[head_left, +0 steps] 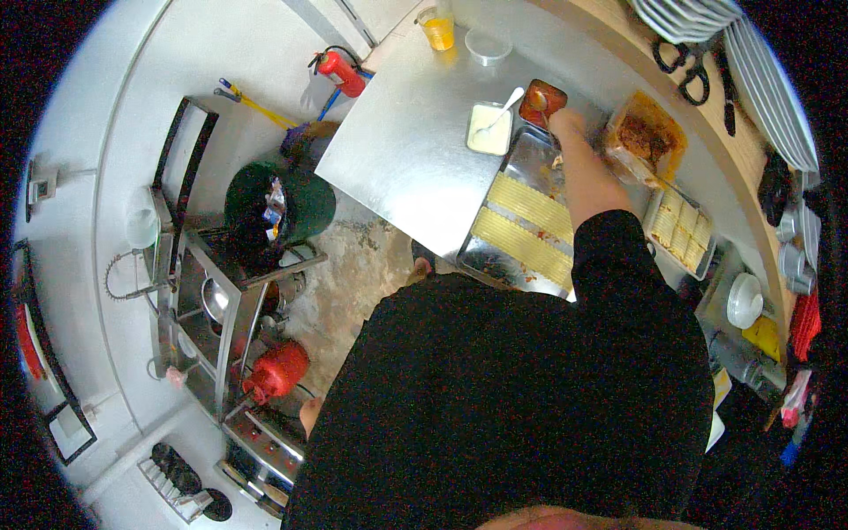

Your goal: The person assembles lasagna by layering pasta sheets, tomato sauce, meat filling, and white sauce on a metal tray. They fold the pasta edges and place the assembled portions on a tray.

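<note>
My right hand (568, 124) reaches over a small container of red sauce (549, 92) on the steel worktop. Its fingers are closed around the handle of a spoon (539, 102), whose bowl is in the sauce. Left of it stands a container of pale cream (488, 140) with a white spoon (511, 102) resting in it. Below my forearm, a metal tray (533, 152) carries two rows of yellow ridged pieces (530, 201), with reddish crumbs between and beside them. Only a small patch of skin, perhaps my left hand (309, 413), shows beside my body; its fingers cannot be made out.
Right of my arm are a tub of brown-red filling (647, 137) and a tray of pale rolls (680, 231). A yellow cup (436, 32) and a clear bowl (488, 46) stand at the back. Scissors (685, 69) and plates (768, 84) lie on the shelf. A bin (243, 199) stands left.
</note>
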Demonstrator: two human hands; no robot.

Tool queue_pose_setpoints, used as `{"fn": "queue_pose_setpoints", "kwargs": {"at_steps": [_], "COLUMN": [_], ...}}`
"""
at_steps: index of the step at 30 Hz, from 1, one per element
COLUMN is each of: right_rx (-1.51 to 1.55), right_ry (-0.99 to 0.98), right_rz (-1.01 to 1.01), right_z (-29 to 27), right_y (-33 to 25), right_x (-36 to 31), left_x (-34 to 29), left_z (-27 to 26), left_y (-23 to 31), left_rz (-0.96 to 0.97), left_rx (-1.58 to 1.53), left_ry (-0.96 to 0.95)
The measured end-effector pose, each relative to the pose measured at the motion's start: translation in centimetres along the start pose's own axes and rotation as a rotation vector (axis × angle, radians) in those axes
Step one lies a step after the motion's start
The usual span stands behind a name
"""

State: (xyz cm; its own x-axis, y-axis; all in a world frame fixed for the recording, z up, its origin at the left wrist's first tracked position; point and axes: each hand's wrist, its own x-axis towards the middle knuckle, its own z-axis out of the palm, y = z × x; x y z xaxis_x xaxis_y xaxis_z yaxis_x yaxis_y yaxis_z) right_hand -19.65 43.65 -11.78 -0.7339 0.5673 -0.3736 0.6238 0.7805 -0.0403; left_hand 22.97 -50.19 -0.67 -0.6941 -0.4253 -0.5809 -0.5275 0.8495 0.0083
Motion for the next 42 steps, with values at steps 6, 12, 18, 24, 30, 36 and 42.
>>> {"fn": "queue_pose_setpoints", "kwargs": {"at_steps": [6,12,18,24,30,36,42], "right_rx": [0.180,0.213,0.265,0.098,-0.012,-0.136,-0.023], "right_ry": [0.125,0.158,0.104,-0.147,-0.042,0.004,-0.055], "right_rz": [0.146,0.076,-0.105,-0.314,-0.405,-0.386,-0.325], "right_z": [-2.8,-5.8,-5.6,-1.9,2.5,4.5,2.3], "right_y": [0.6,-0.4,-5.6,-16.3,-25.3,-27.5,-24.5], "right_x": [-3.7,-11.0,-21.0,-24.7,-25.0,-24.5,-27.1], "left_x": [1.4,10.3,15.3,14.8,16.1,19.5,19.1], "left_z": [1.6,-2.3,-9.3,-13.9,-11.8,-8.1,-7.9], "left_y": [3.5,14.0,30.9,48.4,57.2,59.2,58.6], "left_rz": [-0.009,0.268,0.695,1.273,1.687,1.774,1.634], "left_rx": [0.017,0.005,-0.056,-0.106,0.146,0.240,0.193], "left_ry": [-0.083,0.042,0.195,0.108,0.056,-0.033,-0.016]}}
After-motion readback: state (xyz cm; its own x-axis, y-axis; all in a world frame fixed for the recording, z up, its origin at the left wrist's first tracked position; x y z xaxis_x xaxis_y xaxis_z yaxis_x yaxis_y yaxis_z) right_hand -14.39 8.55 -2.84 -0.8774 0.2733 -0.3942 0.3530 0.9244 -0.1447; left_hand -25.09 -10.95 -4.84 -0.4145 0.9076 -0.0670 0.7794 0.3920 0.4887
